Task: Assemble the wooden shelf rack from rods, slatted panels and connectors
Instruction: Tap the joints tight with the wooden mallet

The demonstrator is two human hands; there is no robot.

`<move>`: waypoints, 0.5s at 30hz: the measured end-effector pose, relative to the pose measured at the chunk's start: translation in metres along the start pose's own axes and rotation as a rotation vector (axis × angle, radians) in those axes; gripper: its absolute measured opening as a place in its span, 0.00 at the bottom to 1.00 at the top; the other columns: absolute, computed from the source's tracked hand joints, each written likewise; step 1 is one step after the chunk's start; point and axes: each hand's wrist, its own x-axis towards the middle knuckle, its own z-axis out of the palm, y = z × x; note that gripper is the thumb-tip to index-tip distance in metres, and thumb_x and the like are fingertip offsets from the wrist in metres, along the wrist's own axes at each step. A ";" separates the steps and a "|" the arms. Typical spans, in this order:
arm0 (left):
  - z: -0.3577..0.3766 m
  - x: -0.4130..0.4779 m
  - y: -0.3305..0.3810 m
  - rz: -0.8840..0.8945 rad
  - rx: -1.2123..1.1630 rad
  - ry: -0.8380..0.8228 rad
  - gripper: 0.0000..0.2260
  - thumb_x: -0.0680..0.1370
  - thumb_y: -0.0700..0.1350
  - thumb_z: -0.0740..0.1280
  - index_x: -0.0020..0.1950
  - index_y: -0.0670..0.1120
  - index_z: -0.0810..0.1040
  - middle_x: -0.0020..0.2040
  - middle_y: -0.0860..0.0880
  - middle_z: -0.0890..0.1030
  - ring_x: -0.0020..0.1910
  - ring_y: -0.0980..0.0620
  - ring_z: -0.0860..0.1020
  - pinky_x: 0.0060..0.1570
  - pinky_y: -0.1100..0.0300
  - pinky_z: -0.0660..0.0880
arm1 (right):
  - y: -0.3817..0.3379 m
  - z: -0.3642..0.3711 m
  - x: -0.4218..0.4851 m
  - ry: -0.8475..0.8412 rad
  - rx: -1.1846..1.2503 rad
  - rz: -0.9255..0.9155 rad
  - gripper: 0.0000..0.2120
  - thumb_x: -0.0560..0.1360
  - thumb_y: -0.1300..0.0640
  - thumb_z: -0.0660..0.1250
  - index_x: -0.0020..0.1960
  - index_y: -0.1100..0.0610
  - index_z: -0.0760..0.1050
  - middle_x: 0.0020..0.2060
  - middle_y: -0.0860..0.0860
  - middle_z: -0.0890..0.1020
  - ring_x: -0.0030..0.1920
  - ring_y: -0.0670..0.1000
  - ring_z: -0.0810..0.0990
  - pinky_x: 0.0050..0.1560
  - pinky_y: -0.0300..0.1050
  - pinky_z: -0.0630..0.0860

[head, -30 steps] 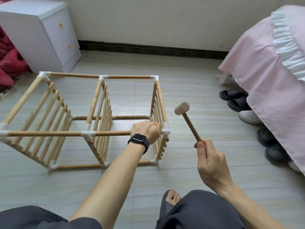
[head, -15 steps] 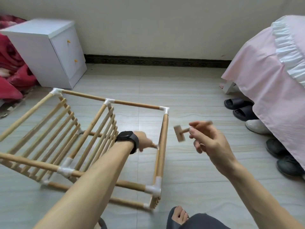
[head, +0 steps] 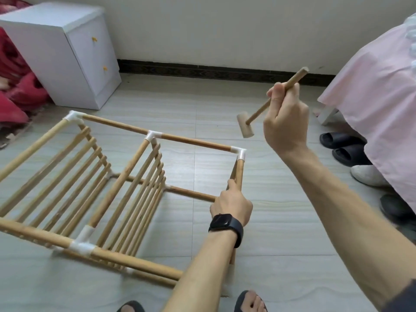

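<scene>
The wooden shelf rack [head: 126, 176] lies on its side on the tiled floor, its rods joined by white connectors [head: 239, 152] and its slatted panels standing inside the frame. My left hand [head: 231, 204], with a black watch on the wrist, grips the rod at the rack's right end, just below the far right corner connector. My right hand [head: 286, 122] is raised above and to the right of that corner, closed around the handle of a small wooden mallet [head: 245, 128]. The mallet's head points down and to the left. My left forearm hides the near right corner.
A white bedside cabinet [head: 67, 52] stands at the back left beside red bedding [head: 15, 86]. A bed with a pink cover [head: 378, 104] fills the right side, with several shoes [head: 344, 147] under it. My bare feet [head: 249, 300] are at the bottom edge.
The view has risen and the rack looks tilted. My left hand shifted from the front rod to the right end rod. My right hand turned the mallet head-down and lifted it higher.
</scene>
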 end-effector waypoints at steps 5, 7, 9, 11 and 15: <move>0.002 0.003 -0.003 0.005 -0.001 0.000 0.10 0.75 0.39 0.57 0.54 0.47 0.63 0.40 0.48 0.72 0.40 0.41 0.72 0.41 0.51 0.68 | 0.008 0.032 -0.023 -0.303 -0.199 0.065 0.16 0.87 0.53 0.53 0.56 0.65 0.71 0.34 0.56 0.78 0.32 0.63 0.78 0.33 0.49 0.64; 0.003 0.004 -0.004 0.014 0.001 0.008 0.10 0.75 0.39 0.58 0.54 0.48 0.63 0.37 0.49 0.71 0.39 0.41 0.73 0.40 0.52 0.68 | 0.003 0.035 -0.008 -0.170 -0.113 0.036 0.16 0.87 0.52 0.52 0.55 0.63 0.72 0.33 0.53 0.77 0.30 0.58 0.77 0.30 0.49 0.68; 0.004 0.003 -0.006 0.023 0.010 0.003 0.09 0.75 0.39 0.58 0.53 0.48 0.62 0.34 0.51 0.68 0.38 0.42 0.73 0.39 0.52 0.68 | 0.007 0.032 -0.010 -0.039 -0.063 0.035 0.17 0.87 0.52 0.52 0.56 0.64 0.72 0.34 0.53 0.78 0.29 0.54 0.76 0.30 0.48 0.69; 0.003 0.004 -0.007 0.016 0.009 0.004 0.10 0.74 0.39 0.58 0.53 0.48 0.62 0.34 0.50 0.67 0.39 0.42 0.72 0.40 0.52 0.67 | 0.007 0.034 -0.019 -0.222 -0.165 0.114 0.17 0.87 0.51 0.51 0.58 0.64 0.70 0.36 0.57 0.79 0.33 0.61 0.78 0.33 0.52 0.70; 0.006 0.003 -0.008 0.014 0.000 0.007 0.09 0.75 0.39 0.58 0.52 0.48 0.61 0.34 0.50 0.67 0.39 0.42 0.73 0.40 0.51 0.68 | 0.007 0.027 -0.009 -0.132 -0.087 0.097 0.17 0.86 0.51 0.52 0.57 0.64 0.72 0.39 0.53 0.81 0.33 0.56 0.79 0.36 0.51 0.74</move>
